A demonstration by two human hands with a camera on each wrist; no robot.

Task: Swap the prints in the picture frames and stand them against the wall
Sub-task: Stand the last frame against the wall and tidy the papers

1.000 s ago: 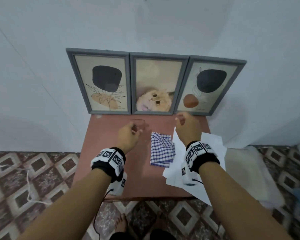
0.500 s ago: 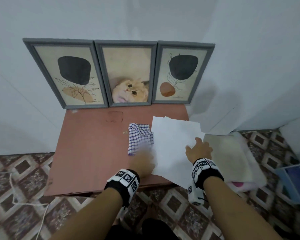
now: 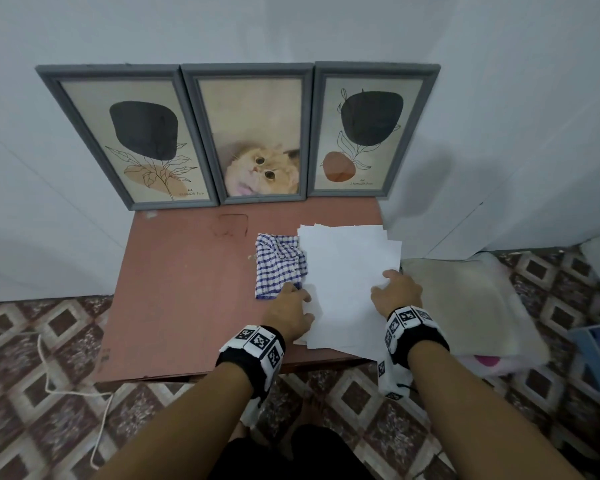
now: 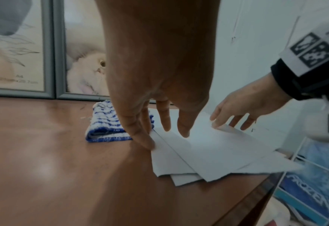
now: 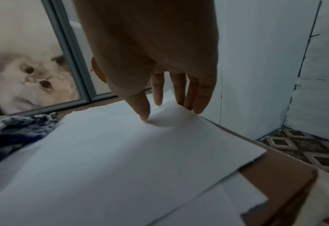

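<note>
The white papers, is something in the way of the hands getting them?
No. Both the left hand and right hand already touch the white papers. The checked cloth lies beside the stack, not on it.

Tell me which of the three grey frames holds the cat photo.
The middle grey picture frame: an orange cat looks out; the frames on either side of it show black blobs with line-drawn leaves.

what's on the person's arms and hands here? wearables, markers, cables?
Bare forearms, no sleeves, no gloves or rings showing. Each wrist carries a black band ringed with white tiles printed with black square fiducial markers. A white camera module, also marker-tagged, hangs under the right wrist, with a thin dark cable at its base. Left hand and right hand are uncovered.
</note>
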